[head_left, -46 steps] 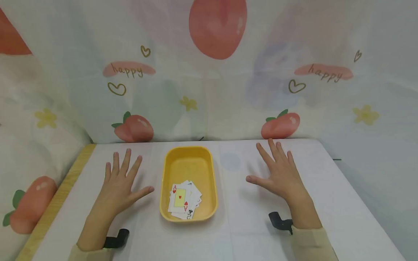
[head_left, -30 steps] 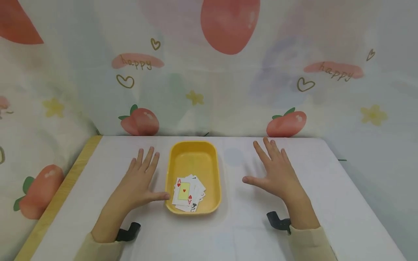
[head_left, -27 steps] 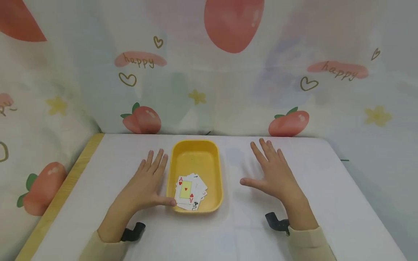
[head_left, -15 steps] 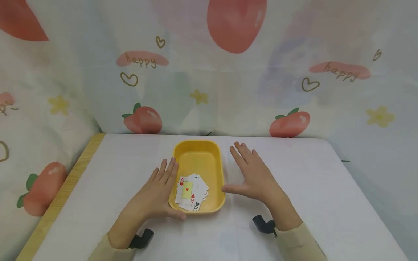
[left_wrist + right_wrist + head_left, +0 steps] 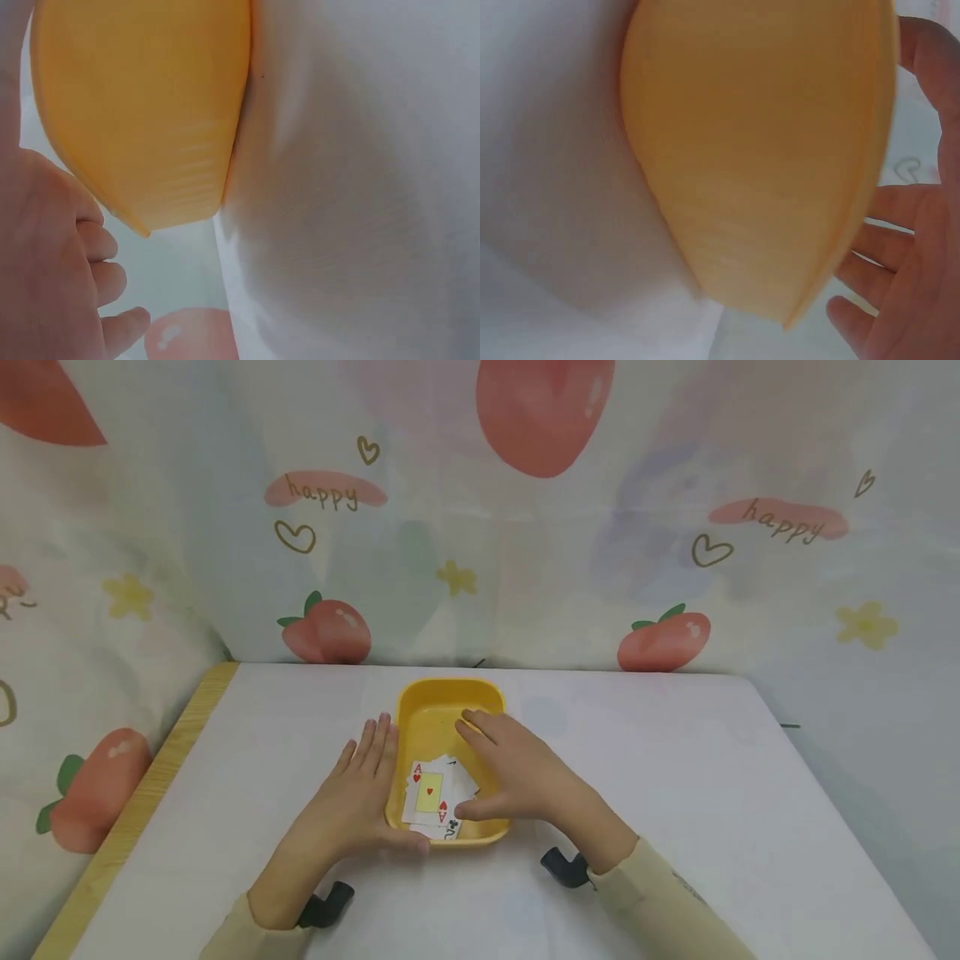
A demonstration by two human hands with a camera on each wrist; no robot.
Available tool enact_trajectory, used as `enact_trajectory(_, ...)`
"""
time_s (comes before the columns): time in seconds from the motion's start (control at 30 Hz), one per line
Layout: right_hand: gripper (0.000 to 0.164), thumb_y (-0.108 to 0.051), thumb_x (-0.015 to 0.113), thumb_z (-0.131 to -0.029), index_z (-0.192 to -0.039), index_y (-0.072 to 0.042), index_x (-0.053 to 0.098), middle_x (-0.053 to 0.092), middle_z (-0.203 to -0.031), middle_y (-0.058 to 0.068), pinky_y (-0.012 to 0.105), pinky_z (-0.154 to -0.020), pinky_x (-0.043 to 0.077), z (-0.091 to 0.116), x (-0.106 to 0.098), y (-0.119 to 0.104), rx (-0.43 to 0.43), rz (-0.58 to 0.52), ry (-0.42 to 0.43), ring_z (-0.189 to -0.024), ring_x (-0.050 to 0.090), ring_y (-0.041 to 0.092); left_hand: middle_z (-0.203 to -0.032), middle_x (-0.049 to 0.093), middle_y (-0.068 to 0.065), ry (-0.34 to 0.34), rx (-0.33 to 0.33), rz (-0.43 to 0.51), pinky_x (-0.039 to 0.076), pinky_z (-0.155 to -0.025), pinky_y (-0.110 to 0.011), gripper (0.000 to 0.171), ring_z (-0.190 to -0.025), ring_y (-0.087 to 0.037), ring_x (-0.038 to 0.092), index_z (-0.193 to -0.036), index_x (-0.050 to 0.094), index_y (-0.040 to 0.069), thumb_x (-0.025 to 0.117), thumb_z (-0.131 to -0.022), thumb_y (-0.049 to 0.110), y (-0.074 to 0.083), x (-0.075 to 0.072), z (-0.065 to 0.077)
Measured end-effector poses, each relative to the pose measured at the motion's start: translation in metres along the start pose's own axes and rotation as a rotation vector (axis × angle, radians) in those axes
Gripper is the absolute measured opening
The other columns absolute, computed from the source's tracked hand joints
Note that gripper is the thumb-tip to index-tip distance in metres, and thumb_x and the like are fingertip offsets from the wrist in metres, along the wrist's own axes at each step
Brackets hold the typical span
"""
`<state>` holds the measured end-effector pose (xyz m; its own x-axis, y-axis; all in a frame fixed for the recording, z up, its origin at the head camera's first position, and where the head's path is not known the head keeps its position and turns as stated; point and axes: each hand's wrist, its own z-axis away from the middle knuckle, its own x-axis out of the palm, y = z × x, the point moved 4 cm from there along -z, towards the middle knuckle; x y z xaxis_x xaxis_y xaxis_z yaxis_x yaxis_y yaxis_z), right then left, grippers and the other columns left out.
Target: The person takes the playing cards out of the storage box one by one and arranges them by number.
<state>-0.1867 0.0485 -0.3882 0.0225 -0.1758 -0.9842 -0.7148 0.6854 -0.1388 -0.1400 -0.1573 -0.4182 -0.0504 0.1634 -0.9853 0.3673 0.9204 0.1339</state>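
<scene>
A yellow tray (image 5: pixel 437 720) stands near the middle of the white table, with several playing cards (image 5: pixel 430 787) in a loose pile in its near part. The ace of hearts lies on top. Along the tray's left rim, my left hand (image 5: pixel 351 806) has its fingers straight and its thumb at the near edge. My right hand (image 5: pixel 528 772) reaches over the right rim, fingers and thumb spread above the inside, thumb overlapping the cards' right edge. The left wrist view shows the tray's outer wall (image 5: pixel 150 97) beside that hand; the right wrist view shows the opposite wall (image 5: pixel 757 135).
The white table (image 5: pixel 667 760) extends on both sides of the tray. A wooden strip (image 5: pixel 161 777) shows along its left edge. Behind it hangs a patterned cloth (image 5: pixel 525 568) with peaches and "happy" lettering. Black wrist mounts (image 5: pixel 327 906) sit below the hands.
Both hands have come inward from either side to the tray. The left hand is now along its left rim, and the right hand has moved left over its right side. The cards remain in the tray.
</scene>
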Motion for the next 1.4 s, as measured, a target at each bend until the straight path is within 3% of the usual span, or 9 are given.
enact_trajectory(0.33, 0.091, -0.065, 0.062, -0.065, -0.136, -0.012, 0.044, 0.043, -0.135, 0.001, 0.033, -0.100, 0.038, -0.014, 0.014, -0.018, -0.053, 0.005, -0.110, -0.122, 0.040, 0.016, -0.153, -0.003, -0.014, -0.020, -0.001, 0.001, 0.013, -0.111, -0.048, 0.141, -0.140, -0.029, -0.001, -0.146, 0.002, 0.001, 0.046, -0.048, 0.092, 0.001, 0.004, -0.002)
enact_trajectory(0.73, 0.096, -0.071, 0.065, -0.062, -0.135, -0.011, 0.045, 0.045, -0.127, 0.001, 0.032, -0.098, 0.037, -0.022, 0.037, -0.032, -0.076, 0.128, -0.231, -0.113, 0.041, 0.017, -0.153, -0.003, -0.015, -0.038, -0.010, 0.023, 0.018, -0.110, -0.048, 0.139, -0.140, -0.029, -0.001, -0.146, 0.004, -0.001, 0.046, -0.050, 0.091, 0.003, 0.002, 0.003)
enact_trajectory(1.03, 0.084, -0.059, 0.062, -0.070, -0.136, -0.012, 0.042, 0.044, -0.126, 0.002, 0.036, -0.093, 0.040, -0.037, 0.044, -0.022, -0.043, 0.236, -0.294, -0.109, 0.041, 0.019, -0.153, -0.004, -0.013, -0.041, -0.018, 0.042, 0.017, -0.110, -0.047, 0.138, -0.140, -0.027, -0.002, -0.146, 0.004, 0.001, 0.047, -0.050, 0.091, 0.002, 0.004, 0.003)
enact_trajectory(1.23, 0.074, -0.052, 0.064, -0.073, -0.135, -0.015, 0.046, 0.046, -0.125, 0.001, 0.037, -0.095, 0.039, -0.050, 0.040, -0.010, -0.005, 0.219, -0.317, -0.109, 0.041, 0.018, -0.153, -0.004, -0.013, -0.044, -0.016, 0.047, 0.016, -0.111, -0.046, 0.139, -0.140, -0.027, -0.002, -0.147, 0.004, 0.002, 0.048, -0.050, 0.091, 0.002, 0.004, 0.001)
enact_trajectory(1.4, 0.081, -0.065, 0.062, -0.071, -0.134, -0.015, 0.048, 0.046, -0.124, 0.001, 0.037, -0.095, 0.038, -0.055, 0.037, -0.009, -0.005, 0.178, -0.281, -0.109, 0.041, 0.017, -0.153, -0.004, -0.014, -0.060, -0.003, 0.051, 0.015, -0.110, -0.048, 0.139, -0.140, -0.029, -0.001, -0.146, 0.002, 0.001, 0.046, -0.051, 0.091, 0.000, 0.004, 0.001)
